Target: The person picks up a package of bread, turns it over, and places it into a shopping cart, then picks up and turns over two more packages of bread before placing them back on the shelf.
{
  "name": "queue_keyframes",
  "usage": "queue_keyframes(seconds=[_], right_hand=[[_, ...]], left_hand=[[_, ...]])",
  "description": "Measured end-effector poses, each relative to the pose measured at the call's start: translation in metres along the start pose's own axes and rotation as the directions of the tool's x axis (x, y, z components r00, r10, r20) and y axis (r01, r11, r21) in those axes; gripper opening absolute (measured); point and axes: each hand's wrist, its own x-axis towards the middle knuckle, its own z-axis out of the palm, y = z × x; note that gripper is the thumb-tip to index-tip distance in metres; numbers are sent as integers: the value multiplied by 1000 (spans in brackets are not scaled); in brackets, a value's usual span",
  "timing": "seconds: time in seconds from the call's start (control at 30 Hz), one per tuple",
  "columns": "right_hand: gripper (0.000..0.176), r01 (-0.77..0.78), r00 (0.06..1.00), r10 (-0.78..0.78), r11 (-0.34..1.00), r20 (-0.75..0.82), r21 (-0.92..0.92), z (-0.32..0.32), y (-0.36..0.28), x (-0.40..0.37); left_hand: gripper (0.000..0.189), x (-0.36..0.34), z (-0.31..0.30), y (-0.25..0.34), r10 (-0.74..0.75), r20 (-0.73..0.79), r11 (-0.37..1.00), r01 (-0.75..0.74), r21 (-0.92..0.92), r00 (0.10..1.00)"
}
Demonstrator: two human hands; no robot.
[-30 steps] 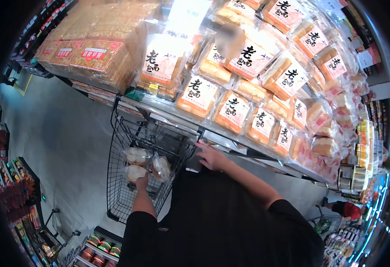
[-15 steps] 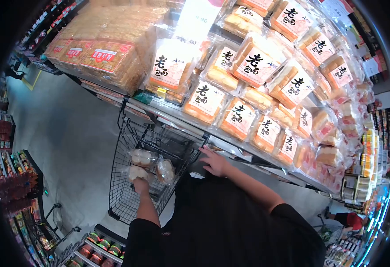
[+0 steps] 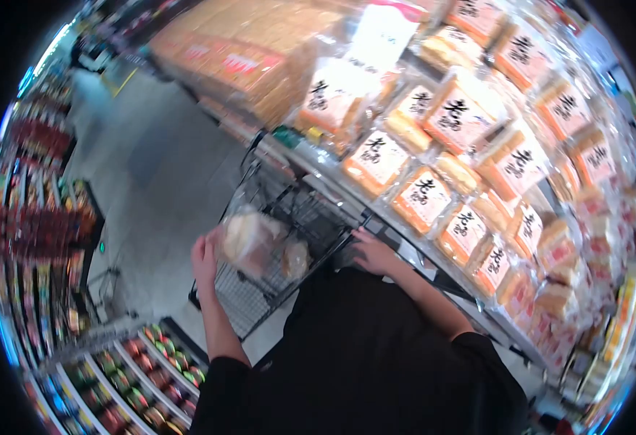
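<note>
My left hand (image 3: 205, 259) has its fingers bent at the left edge of a clear plastic bag of pale bread (image 3: 249, 239), raised above the shopping cart (image 3: 249, 308). Motion blurs the bag, and part of the grip is hidden. Another bagged bread (image 3: 296, 259) lies in the cart, to the right of the raised one. My right hand (image 3: 373, 254) rests by the cart's handle (image 3: 341, 239), with its fingers stretched out and touching the bar's far end.
Packaged sliced loaves (image 3: 423, 199) fill the slanted display in front of the cart. Larger stacked bread packs (image 3: 223, 61) stand at its left end. A price sign (image 3: 381, 36) rises among them. Grey floor (image 3: 151, 174) runs along the left, beside stocked shelves (image 3: 42, 217) and a cooler of packed goods (image 3: 133, 377).
My left hand has risen out of the cart and moved left, bringing the bagged bread up. My right hand stays at the handle. The view has turned and shifted.
</note>
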Motion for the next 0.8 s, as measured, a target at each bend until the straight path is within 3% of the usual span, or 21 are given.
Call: queue_keyframes(seconds=[0.1, 0.2, 0.3, 0.4, 0.47, 0.57, 0.63, 0.67, 0.7, 0.77, 0.8], right_hand=[[44, 57, 998, -57, 996, -5, 75, -10, 0, 3], [50, -23, 999, 6, 923, 45, 385, -56, -26, 7], [58, 114, 986, -43, 876, -159, 468, -100, -53, 2], [86, 137, 958, 10, 862, -286, 488, -137, -74, -6], [101, 173, 910, 38, 870, -412, 462, -157, -87, -13], [120, 205, 803, 85, 890, -590, 408, -174, -81, -27], [128, 258, 722, 140, 854, -678, 451, -177, -61, -36], [134, 217, 702, 257, 811, -664, 544, -183, -56, -48], [140, 224, 621, 233, 863, -749, 454, -183, -40, -60], [144, 243, 509, 260, 871, -821, 427, -190, -34, -91], [145, 369, 445, 306, 794, -842, 483, -182, -21, -99]], left_hand=[[22, 9, -2, 105, 72, 145, 982, -45, -185, 987], [17, 19, 6, 172, 225, 229, 946, -156, -285, 947], [17, 30, 17, 233, 333, 275, 915, -238, -326, 902], [20, 35, 42, 278, 420, 254, 830, -256, -496, 871], [19, 31, 69, 306, 442, 238, 726, -189, -661, 865], [16, -12, 111, 374, 451, 307, 723, -142, -676, 838], [14, -35, 138, 397, 614, 321, 609, -174, -774, 721], [10, -45, 151, 407, 697, 287, 595, -307, -743, 657], [11, -55, 162, 418, 771, 255, 563, -437, -702, 583], [10, -77, 168, 446, 809, 376, 578, -494, -650, 451], [8, -86, 175, 459, 830, 385, 554, -512, -657, 404]])
